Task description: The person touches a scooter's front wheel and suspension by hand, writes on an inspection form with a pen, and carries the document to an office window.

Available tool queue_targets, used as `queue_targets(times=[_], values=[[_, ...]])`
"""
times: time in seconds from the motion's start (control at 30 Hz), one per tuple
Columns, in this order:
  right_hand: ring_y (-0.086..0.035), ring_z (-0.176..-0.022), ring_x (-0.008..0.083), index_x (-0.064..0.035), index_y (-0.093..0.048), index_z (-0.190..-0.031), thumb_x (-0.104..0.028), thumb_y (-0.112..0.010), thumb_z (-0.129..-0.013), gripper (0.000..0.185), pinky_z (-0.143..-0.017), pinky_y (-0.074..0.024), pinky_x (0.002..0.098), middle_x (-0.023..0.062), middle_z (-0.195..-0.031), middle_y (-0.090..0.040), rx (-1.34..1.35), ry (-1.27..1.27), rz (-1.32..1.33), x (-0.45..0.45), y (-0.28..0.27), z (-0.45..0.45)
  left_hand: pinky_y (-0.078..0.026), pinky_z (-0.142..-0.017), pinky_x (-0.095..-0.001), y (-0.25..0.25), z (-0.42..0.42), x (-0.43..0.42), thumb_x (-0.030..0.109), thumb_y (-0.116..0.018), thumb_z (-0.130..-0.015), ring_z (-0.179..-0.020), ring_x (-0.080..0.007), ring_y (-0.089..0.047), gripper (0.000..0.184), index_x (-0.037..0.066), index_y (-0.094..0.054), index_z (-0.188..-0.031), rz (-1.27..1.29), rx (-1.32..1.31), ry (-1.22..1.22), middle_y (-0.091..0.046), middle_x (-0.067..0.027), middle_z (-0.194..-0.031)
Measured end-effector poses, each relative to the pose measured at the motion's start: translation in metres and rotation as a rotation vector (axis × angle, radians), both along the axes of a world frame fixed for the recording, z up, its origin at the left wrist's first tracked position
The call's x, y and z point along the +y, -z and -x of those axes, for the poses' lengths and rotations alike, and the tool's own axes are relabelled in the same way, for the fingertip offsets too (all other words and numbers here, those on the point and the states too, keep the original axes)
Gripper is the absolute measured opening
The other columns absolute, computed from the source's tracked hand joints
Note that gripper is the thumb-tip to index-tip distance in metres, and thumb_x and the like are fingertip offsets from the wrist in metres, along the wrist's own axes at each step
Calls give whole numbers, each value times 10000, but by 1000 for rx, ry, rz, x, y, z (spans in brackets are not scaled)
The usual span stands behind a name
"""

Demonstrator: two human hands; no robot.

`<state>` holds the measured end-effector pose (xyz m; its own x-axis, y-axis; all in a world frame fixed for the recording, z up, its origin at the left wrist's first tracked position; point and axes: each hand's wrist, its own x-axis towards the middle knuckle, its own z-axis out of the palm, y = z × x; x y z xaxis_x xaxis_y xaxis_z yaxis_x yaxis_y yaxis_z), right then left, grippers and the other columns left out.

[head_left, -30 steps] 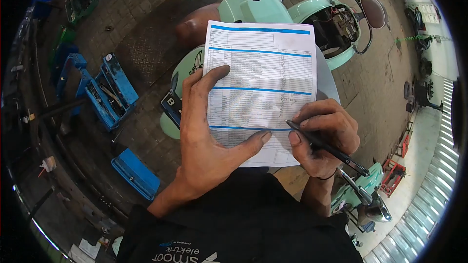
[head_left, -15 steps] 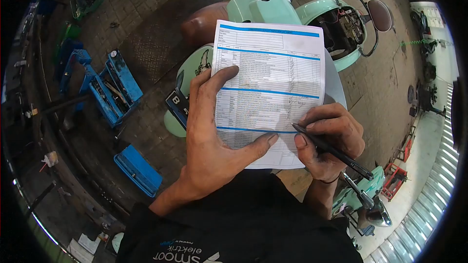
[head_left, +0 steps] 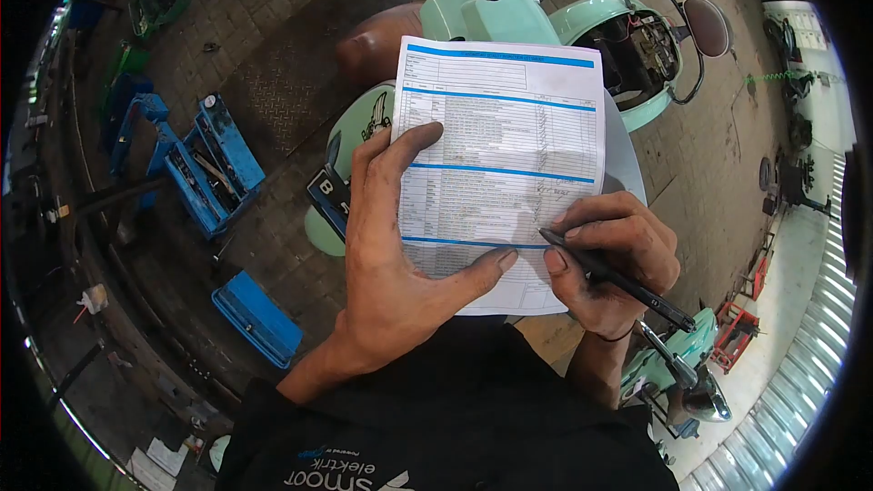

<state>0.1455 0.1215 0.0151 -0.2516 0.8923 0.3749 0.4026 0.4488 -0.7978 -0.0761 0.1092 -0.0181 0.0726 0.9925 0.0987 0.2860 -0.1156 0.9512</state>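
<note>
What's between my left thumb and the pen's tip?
The head view shows only the printed sheet, crossed by a blue stripe, between your left thumb and the tip of the pen.

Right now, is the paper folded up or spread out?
Spread out: the paper shows its printed side from top stripe to bottom edge, with the left hand over part.

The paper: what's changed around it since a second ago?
The paper, left hand, right hand and scooter sit slightly further right in view, likely because the viewpoint shifted. Nothing was taken up or let go: the left hand still holds the paper, the right hand the pen.
</note>
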Motion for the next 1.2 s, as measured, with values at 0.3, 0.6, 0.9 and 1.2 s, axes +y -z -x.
queue_targets(times=[0.3,0.6,0.9,1.2], values=[[-724,-731,199,-9,-703,-875,-53,-854,-713,226,-637,-558,286,167,-868,-733,9,4,12,0,1,0,-406,-1126,-427,0,1,-1,169,-932,-638,-1320,-298,-491,989,-33,-423,-1461,15,-2,-2,-444,-181,-1382],[-722,-729,199,-11,-702,-869,-42,-850,-714,217,-631,-557,289,158,-869,-733,-9,12,6,0,0,2,-396,-1117,-460,0,-2,-1,153,-925,-638,-1318,-348,-476,940,-21,-454,-1434,13,-41,-23,-463,-209,-1358],[-726,-735,225,-11,-683,-864,4,-830,-689,229,-636,-558,295,157,-884,-724,-34,-14,8,1,-2,3,-407,-1111,-463,1,-2,-1,155,-925,-640,-1311,-345,-483,944,-10,-451,-1439,-2,-48,-20,-453,-208,-1358],[-692,-765,206,31,-640,-895,11,-783,-775,188,-667,-552,298,196,-911,-692,198,143,-8,-8,9,0,-426,-1091,-459,2,-5,-3,145,-928,-650,-1287,-341,-501,932,-1,-455,-1439,-9,-76,-42,-458,-201,-1337]])
